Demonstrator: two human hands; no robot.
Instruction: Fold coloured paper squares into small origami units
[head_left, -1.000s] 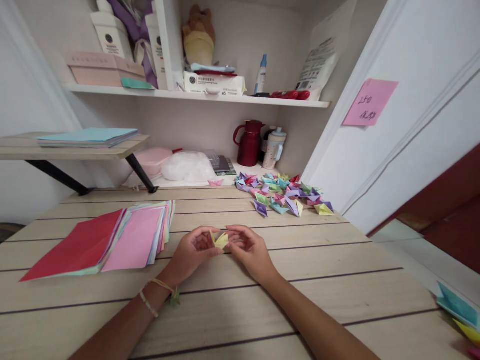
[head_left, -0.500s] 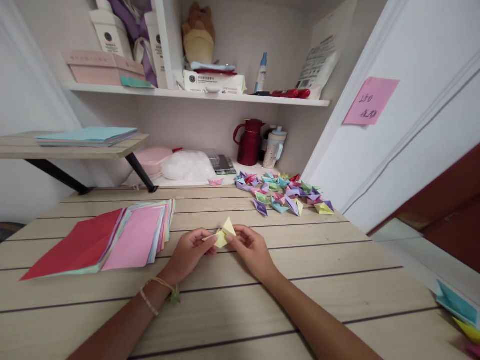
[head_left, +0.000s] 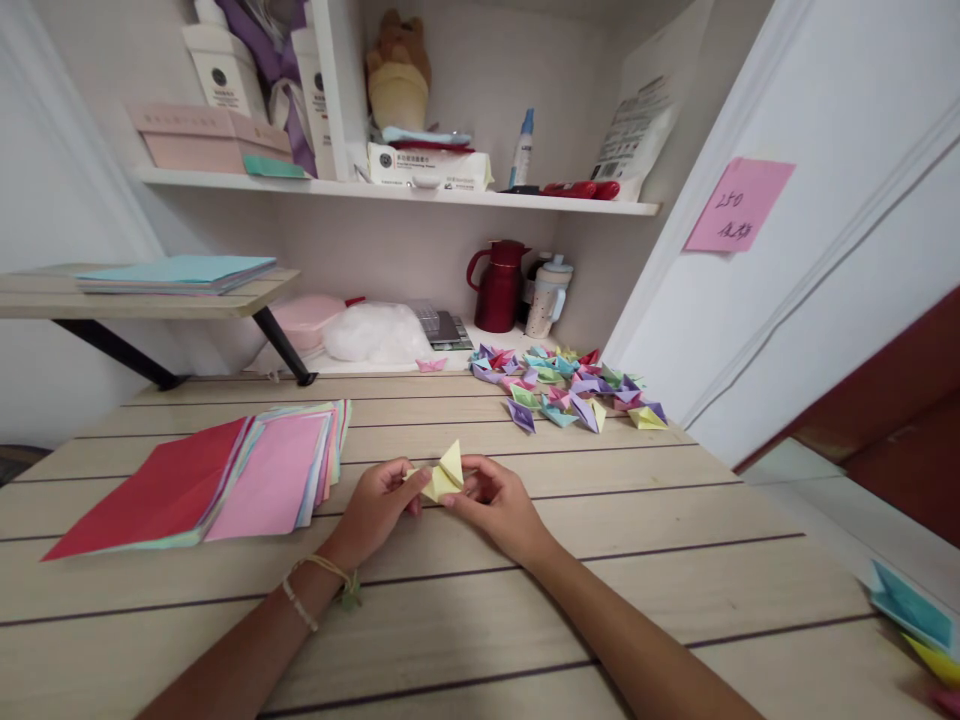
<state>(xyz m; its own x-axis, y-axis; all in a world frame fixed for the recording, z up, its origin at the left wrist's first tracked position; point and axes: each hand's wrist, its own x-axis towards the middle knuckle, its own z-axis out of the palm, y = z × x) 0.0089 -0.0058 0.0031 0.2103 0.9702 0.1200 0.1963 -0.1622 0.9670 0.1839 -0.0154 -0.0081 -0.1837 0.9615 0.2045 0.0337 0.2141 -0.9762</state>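
Only thing I can properly read is a handwritten "250" on the square pink paper note (head_left: 739,205), up and right of the right hand (head_left: 499,505); the scrawl under it beats me. Up past the left hand (head_left: 386,500), the flat white plastic pack (head_left: 461,171) has Chinese characters plus tiny English, too blurry. Ditto the print on the big white plastic bag (head_left: 637,130), beyond the right hand.

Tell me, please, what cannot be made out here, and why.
Yellow paper, left end: head view, partly covered by the left hand.
Dark object: head view, mostly hidden by red jug and speckled cup.
Pink piece, lower right: head view, cut off by the edge.
White pouch, print: head view, too small.
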